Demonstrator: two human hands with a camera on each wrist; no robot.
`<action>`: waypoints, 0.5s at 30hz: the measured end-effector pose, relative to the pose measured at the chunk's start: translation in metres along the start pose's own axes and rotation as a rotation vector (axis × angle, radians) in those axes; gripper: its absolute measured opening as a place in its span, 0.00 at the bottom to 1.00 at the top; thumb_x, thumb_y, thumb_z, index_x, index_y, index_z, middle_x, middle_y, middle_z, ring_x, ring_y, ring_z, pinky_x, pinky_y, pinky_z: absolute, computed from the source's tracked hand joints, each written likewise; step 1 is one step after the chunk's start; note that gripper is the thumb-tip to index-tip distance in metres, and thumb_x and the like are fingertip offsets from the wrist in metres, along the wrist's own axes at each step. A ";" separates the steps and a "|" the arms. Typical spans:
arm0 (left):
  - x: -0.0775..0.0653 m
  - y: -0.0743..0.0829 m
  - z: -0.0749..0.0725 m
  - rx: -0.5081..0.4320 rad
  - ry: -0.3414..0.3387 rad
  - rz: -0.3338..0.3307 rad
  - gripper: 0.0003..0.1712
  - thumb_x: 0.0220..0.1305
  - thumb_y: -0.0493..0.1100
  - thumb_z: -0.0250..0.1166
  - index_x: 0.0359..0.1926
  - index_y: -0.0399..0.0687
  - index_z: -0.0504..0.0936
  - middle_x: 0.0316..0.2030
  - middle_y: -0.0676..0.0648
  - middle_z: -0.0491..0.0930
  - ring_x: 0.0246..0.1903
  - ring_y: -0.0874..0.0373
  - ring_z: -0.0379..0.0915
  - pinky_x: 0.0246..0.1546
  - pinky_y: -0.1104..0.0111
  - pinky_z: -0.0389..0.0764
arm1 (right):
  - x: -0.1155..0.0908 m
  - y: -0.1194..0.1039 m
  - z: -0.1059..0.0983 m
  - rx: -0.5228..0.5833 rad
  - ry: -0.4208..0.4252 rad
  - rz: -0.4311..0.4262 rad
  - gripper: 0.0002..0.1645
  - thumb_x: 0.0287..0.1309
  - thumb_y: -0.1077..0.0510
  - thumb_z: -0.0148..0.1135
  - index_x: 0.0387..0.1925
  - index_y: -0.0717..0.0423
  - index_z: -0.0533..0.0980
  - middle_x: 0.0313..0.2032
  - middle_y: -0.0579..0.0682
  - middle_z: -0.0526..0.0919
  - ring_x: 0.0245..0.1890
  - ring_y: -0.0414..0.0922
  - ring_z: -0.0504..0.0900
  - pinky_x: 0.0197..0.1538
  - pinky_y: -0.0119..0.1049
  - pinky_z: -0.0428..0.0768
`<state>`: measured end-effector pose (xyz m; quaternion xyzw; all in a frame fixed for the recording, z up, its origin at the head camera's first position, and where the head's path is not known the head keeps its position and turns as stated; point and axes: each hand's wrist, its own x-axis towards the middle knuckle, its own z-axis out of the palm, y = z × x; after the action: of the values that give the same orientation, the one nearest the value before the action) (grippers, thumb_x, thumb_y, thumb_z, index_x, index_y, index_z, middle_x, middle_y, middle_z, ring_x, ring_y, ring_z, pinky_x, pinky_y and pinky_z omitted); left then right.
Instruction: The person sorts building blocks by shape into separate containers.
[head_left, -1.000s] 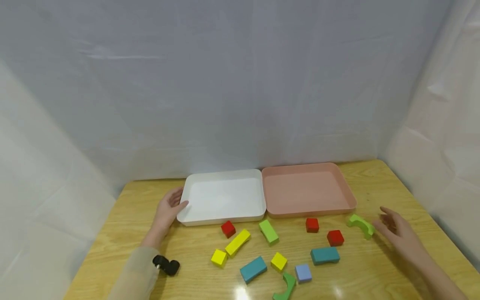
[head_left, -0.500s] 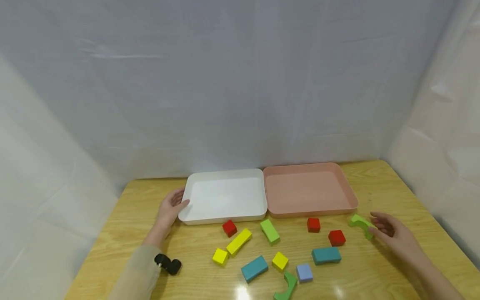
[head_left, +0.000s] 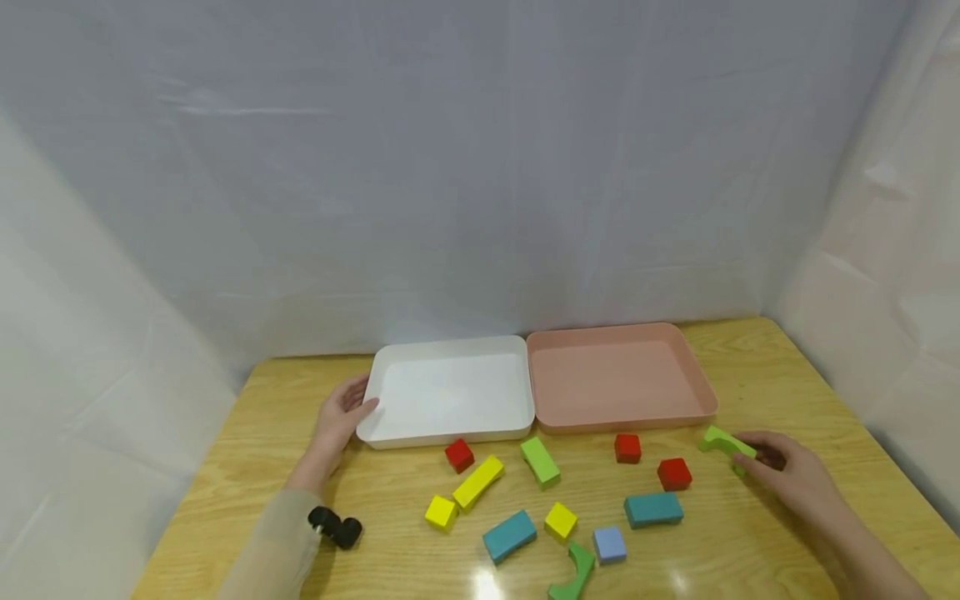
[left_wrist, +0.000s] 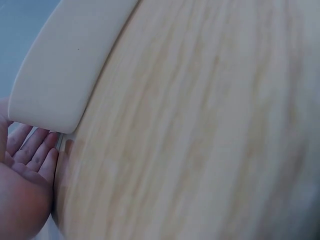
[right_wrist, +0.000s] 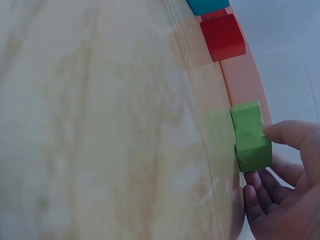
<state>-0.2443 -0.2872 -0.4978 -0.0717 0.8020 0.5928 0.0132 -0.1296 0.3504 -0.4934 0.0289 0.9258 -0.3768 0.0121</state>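
Observation:
At the left end of the white tray (head_left: 450, 392), my left hand (head_left: 337, 423) holds the edge, its thumb over the rim and the other fingers along the outer side. The left wrist view shows the fingers beside the corner of the tray (left_wrist: 60, 75). On the right, my right hand (head_left: 798, 479) pinches a light green arch block (head_left: 720, 440) at its near end. In the right wrist view the thumb lies against the green block (right_wrist: 250, 131) and the other fingers curl behind and below it. Two red cubes (head_left: 674, 474) lie to the left of that hand.
A pink tray (head_left: 618, 379) stands against the white one, before a pale curtain. Several blocks lie scattered on the wooden table (head_left: 390, 542), among them teal blocks (head_left: 653, 510), a yellow bar (head_left: 477, 483), a blue cube (head_left: 609, 545) and a darker green arch (head_left: 573, 573).
My right hand has moved left to the light green arch block and closed its thumb and fingers on it, and the block has shifted slightly. The left hand stays at the white tray.

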 end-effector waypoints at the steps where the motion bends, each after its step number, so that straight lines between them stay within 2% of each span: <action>1: 0.000 0.000 0.000 0.000 -0.001 0.002 0.36 0.77 0.34 0.62 0.80 0.36 0.61 0.79 0.32 0.62 0.79 0.39 0.59 0.82 0.52 0.61 | 0.000 0.000 0.000 -0.006 0.001 0.006 0.29 0.73 0.50 0.68 0.63 0.69 0.78 0.45 0.51 0.86 0.35 0.22 0.73 0.37 0.26 0.76; 3: 0.000 0.000 -0.001 -0.003 -0.007 0.009 0.35 0.77 0.34 0.62 0.80 0.35 0.61 0.79 0.32 0.62 0.79 0.40 0.60 0.81 0.55 0.63 | 0.001 -0.001 0.001 -0.018 0.007 0.013 0.28 0.72 0.50 0.68 0.61 0.68 0.80 0.42 0.47 0.85 0.34 0.24 0.73 0.37 0.26 0.75; 5: 0.000 0.000 -0.002 -0.009 -0.012 0.010 0.35 0.78 0.34 0.61 0.80 0.36 0.62 0.79 0.33 0.63 0.78 0.42 0.60 0.77 0.66 0.67 | 0.003 -0.002 0.001 -0.025 0.021 0.008 0.26 0.71 0.51 0.68 0.59 0.67 0.81 0.39 0.45 0.85 0.33 0.25 0.73 0.36 0.27 0.74; 9: -0.002 0.000 -0.005 -0.019 -0.036 0.021 0.35 0.78 0.35 0.60 0.80 0.36 0.61 0.80 0.32 0.61 0.78 0.42 0.59 0.59 0.87 0.69 | 0.006 -0.003 0.002 -0.034 0.058 -0.006 0.22 0.71 0.52 0.69 0.56 0.66 0.83 0.38 0.47 0.87 0.32 0.25 0.73 0.36 0.26 0.73; 11: -0.002 -0.001 -0.006 -0.026 -0.048 0.023 0.35 0.79 0.36 0.60 0.81 0.36 0.60 0.80 0.32 0.61 0.78 0.42 0.59 0.54 0.91 0.68 | 0.007 -0.004 0.002 -0.043 0.065 -0.009 0.22 0.71 0.52 0.68 0.55 0.65 0.83 0.39 0.48 0.87 0.32 0.24 0.73 0.36 0.26 0.73; 15: -0.003 0.000 -0.008 -0.058 -0.055 0.022 0.34 0.80 0.35 0.59 0.81 0.36 0.60 0.80 0.33 0.61 0.78 0.44 0.60 0.55 0.90 0.68 | 0.007 -0.004 0.004 -0.052 0.079 -0.008 0.20 0.71 0.52 0.67 0.55 0.64 0.84 0.40 0.50 0.89 0.32 0.22 0.74 0.36 0.25 0.73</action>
<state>-0.2412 -0.2944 -0.4956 -0.0472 0.7846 0.6176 0.0268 -0.1370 0.3457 -0.4936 0.0396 0.9350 -0.3514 -0.0252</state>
